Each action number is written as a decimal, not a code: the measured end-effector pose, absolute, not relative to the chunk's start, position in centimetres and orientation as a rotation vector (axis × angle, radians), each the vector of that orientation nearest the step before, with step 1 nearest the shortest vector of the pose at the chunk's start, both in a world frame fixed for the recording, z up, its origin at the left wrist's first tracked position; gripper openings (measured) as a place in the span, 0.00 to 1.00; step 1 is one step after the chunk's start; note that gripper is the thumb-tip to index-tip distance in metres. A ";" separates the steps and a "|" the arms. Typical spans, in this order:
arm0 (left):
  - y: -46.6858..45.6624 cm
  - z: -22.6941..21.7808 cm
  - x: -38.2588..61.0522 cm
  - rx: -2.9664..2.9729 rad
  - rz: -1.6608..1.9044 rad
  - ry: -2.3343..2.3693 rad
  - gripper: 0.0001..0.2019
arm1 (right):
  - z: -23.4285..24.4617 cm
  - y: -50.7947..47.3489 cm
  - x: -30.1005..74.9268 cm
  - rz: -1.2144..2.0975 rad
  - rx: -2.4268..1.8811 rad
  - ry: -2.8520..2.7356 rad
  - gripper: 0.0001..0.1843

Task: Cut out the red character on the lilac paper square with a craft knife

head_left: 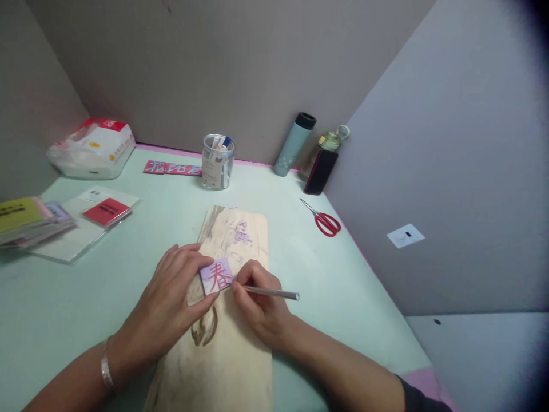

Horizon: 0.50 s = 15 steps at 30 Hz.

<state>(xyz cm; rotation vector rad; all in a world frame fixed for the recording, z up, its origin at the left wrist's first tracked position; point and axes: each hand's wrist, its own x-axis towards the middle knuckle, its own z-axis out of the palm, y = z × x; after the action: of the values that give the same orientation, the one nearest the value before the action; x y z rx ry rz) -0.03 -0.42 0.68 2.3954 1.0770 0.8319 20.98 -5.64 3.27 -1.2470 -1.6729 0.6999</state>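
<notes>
Small lilac block [218,276] w/ a red character sits on the wooden board [234,343] mid-table; left hand [169,303] pins it, fingers & thumb closed on its left edge, while right hand [259,303] is pinched shut on a thin metal tool [270,293], tip at the block's right edge. Lilac shavings [241,233] lie further up the board; red scissors [323,220] to the right, clear jar [218,161] of pens behind, all on the pale green table [64,297].
</notes>
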 end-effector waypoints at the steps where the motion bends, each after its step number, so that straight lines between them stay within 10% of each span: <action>1: -0.4 0.7 0.0 2.397 0.834 1.073 0.15 | 3.3 -5.6 21.0 0.699 -1.245 -1.671 0.09; 15: -0.4 0.6 0.2 2.411 0.849 1.063 0.14 | 3.6 -5.7 21.0 0.696 -1.268 -1.701 0.09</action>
<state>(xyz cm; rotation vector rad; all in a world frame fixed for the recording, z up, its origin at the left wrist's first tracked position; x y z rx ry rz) 0.16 -0.41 0.61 2.4109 1.0632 0.8486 20.96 -5.74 3.58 -1.2684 -1.7007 0.6958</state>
